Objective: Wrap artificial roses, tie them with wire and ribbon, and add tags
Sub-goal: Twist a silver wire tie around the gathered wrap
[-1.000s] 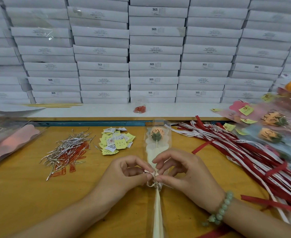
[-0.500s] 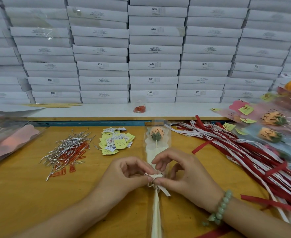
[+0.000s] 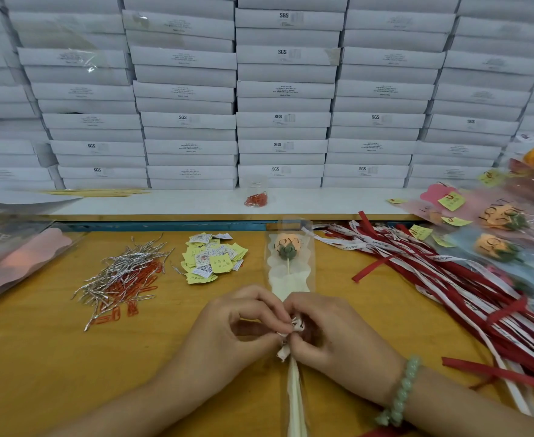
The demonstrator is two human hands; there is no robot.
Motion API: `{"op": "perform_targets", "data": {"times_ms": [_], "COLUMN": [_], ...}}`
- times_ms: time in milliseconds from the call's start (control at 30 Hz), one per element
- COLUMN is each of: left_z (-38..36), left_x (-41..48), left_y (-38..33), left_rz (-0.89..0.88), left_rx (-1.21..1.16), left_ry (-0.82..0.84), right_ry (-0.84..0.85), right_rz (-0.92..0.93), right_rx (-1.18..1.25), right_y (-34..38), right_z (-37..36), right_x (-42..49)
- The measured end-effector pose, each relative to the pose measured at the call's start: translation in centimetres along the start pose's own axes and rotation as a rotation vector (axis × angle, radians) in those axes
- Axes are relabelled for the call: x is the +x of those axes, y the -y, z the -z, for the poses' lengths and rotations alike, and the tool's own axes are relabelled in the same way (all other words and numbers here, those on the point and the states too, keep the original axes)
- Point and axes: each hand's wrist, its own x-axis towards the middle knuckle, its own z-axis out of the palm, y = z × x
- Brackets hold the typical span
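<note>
both hands, left hand (image 3: 227, 329) and right hand (image 3: 331, 335), pinch the white ribbon (image 3: 294, 326) at the neck of the wrapped rose (image 3: 287, 247) lying near centre; light, crinkly, slippery, so best held at the gathered neck.

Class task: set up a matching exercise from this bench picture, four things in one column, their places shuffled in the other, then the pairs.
1 wire ties
2 paper tags
3 ribbons
4 cup of paper clips

A on the white ledge
B right of the wrapped rose
C left of the paper tags
D between wire ties and wrapped rose

Pairs: 1-C, 2-D, 3-B, 4-A
</note>
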Motion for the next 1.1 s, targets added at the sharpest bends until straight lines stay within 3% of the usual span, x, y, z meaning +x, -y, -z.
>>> {"op": "perform_targets", "data": {"times_ms": [200,400,633,867,1100], "left_z": [-0.1,-0.1,-0.1,0.0,0.0], "left_x": [0.0,0.2,0.1,0.1,0.1], "left_y": [-0.2,-0.4,-0.3,-0.2,-0.1], "left_rz": [0.004,0.038,0.027,0.040,0.040], "left_rx": [0.043,0.091,0.148,0.138,0.144], "left_ry": [-0.002,-0.032,-0.042,-0.054,-0.035], "right_ry": [0.025,0.020,0.172,0.247,0.201], "right_rz": [-0.009,-0.158,-0.240,-0.245,-0.241], "right_rx": [-0.038,0.243,0.519,0.546,0.537], "right_y": [0.1,-0.4,-1.5,-1.7,-1.9], "right_z": [-0.4,0.2,1.5,2.1,1.5], "right_x": [0.0,0.1,0.5,0.6,0.6]}}
